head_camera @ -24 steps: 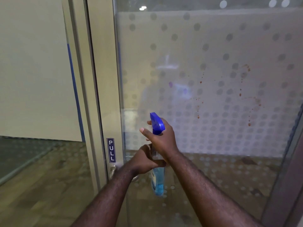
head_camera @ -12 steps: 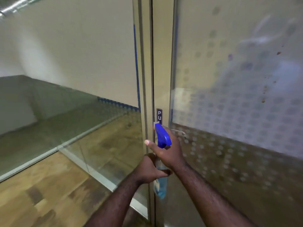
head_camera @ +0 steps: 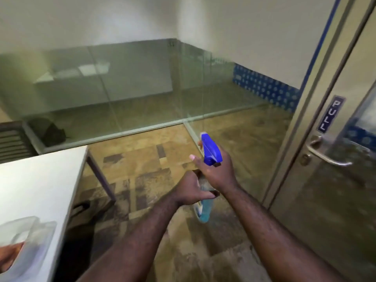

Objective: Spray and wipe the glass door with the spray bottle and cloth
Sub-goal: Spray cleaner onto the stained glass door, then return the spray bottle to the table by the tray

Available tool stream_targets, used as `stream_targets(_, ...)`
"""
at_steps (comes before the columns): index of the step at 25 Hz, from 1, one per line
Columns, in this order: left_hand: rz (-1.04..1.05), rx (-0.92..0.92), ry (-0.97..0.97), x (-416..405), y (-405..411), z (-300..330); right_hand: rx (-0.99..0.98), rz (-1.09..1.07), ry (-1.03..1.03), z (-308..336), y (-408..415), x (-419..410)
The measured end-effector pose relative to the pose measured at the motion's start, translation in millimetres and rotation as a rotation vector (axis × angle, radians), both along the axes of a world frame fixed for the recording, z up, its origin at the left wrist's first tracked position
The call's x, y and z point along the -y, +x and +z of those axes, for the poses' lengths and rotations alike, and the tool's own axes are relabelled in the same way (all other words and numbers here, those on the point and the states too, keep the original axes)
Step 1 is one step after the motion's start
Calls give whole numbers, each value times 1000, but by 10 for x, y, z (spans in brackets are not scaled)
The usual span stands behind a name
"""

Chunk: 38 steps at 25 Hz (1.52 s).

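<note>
In front of us, well left of the glass door (head_camera: 343,200), both hands grip the spray bottle (head_camera: 210,151): right hand (head_camera: 216,173) up by the blue trigger head, left hand (head_camera: 190,189) round the body; we'd swing the nozzle at the glass before squeezing

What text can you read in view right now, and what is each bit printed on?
"PULL" - white letters running vertically on a small blue sign on the door frame, just above the lever handle.
Label on the spray bottle - a strip shows below the left hand, too small and blurred to read.
Nothing else legible; the clear container on the white table shows no readable print.
</note>
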<state>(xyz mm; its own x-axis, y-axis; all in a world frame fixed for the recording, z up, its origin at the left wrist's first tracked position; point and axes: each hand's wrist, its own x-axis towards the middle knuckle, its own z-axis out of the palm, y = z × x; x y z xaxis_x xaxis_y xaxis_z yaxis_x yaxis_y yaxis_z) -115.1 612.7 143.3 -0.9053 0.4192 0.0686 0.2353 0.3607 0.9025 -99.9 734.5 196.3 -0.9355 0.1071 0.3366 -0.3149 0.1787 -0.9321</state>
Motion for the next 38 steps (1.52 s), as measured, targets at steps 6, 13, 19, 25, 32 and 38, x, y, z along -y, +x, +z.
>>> stream_targets(6, 296, 23, 4, 1284, 225, -242, 58, 233, 21, -190, -79, 1301)
stream_targets(13, 495, 59, 62, 2715, 425, -530, 161, 449, 93, -430, -148, 2864)
stream_targets(19, 771, 40, 7, 3719, 662, -860, 253, 622, 93, -622, -73, 4036)
stream_targets(25, 1016, -51, -5, 4318, 711, -966, 290, 784, 41, -752, -117, 4875)
stream_targets(32, 1201, 32, -65, 4912, 195, -1104, 159, 906, 92, -940, -686, 5643)
stream_targets(38, 1260, 119, -81, 5546, -460, -1318, 102, 1046, 139, -1228, -1426, 6349)
